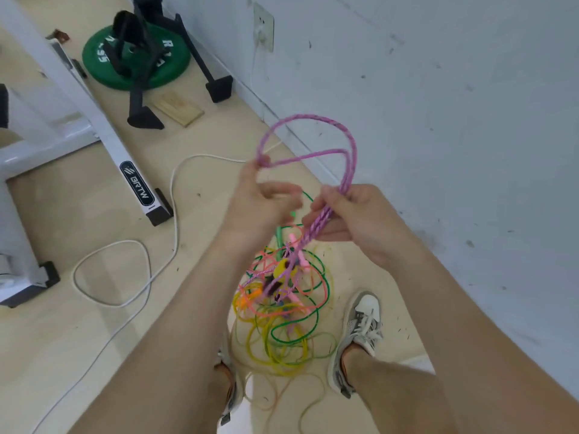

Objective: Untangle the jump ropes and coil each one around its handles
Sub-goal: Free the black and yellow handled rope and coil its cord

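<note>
so the purple rope is the braided cloth kind: soft, light, floppy, and grippy enough that it shouldn't slide through the fingers. my guess is it'll snag on itself instead of slipping free like the thin plastic ones. the left hand pinches one end of the raised loop between thumb and fingertip, other fingers loosely curled. the right hand has its fingers wrapped round several purple strands bunched together, just below where the loops come down. from there the rope drops straight into the tangle of green, yellow and orange-pink cords down between the shoes. can't tell how much of it sits on the floor and how much hangs. the thin cords look springy and slick, so they'd hold their curl and want to pop open. i'd take hold of the purple one close to the knot and feed it out, not yank from the top. a couple of handles show in the clump, but it's too blurry to say whose they are.
</note>
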Demonstrator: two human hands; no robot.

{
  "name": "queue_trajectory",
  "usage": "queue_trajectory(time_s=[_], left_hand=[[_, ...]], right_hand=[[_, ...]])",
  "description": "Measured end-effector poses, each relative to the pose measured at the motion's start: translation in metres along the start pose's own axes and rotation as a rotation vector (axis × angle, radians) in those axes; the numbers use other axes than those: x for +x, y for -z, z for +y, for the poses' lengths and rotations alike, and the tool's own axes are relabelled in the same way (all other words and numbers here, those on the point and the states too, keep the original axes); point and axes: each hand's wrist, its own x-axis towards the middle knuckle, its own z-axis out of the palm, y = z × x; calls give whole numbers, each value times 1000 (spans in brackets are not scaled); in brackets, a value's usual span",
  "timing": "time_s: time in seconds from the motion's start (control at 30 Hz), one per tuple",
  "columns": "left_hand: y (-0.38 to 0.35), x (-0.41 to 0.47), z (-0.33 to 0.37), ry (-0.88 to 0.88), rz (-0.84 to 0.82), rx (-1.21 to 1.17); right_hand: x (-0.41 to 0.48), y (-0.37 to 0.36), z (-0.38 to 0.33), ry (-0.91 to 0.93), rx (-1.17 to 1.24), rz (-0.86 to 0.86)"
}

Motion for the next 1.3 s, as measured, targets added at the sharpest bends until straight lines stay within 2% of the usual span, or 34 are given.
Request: queue_trajectory(time_s=[0.13,0.17,0.2,0.3,0.4,0.47,0.57,0.63,0.7,0.77,0.83,0.87,0.9,0.93,0.97,1.0,1.07,1.13,1.2,1.3], left_hand=[[-17,-13,-26,160,-568,394],[-18,-13,-32,124,-616,547],[-18,-12,-34,73,-598,673],[-9,-5,-36,-40,-335,881],[0,-2,-27,-109,-155,766],[-4,-4,-19,-113,-108,477],[-14,-7,-4,-79,-45,5],[-16,-6,10,34,-44,-377],[-5,-2,20,73,-33,-594],[19,2,27,55,-2,-738],[48,4,29,4,0,-804],[58,4,30,-19,-2,-740],[65,3,28,-25,12,-601],[67,3,25,-24,22,-422],[64,2,21,-19,18,-231],[56,0,19,-10,-17,-59],[33,-5,11,26,-178,145],[9,-11,-4,91,-415,229],[-10,-13,-21,127,-613,390],[-12,-11,-35,105,-677,673]], right_hand=[[-1,7,-19,66,445,82],[-1,11,-22,80,532,102],[-1,15,-24,99,608,126],[-1,24,-24,163,815,237],[5,26,-17,135,921,223],[9,21,-8,50,668,44],[6,0,10,-3,124,-418],[3,-9,18,-66,15,-654],[0,-6,19,-139,-138,-836],[3,13,22,-151,-515,-812],[10,34,28,-166,-965,-534],[10,43,27,-170,-1027,-327],[9,49,25,-149,-892,-94],[9,53,19,-103,-593,118],[9,56,10,-41,-249,260],[6,55,-4,6,94,305],[-1,48,-27,22,681,216],[-5,41,-39,-33,1057,35],[-6,35,-42,-42,1191,-73],[-8,39,-49,43,1253,-81]])
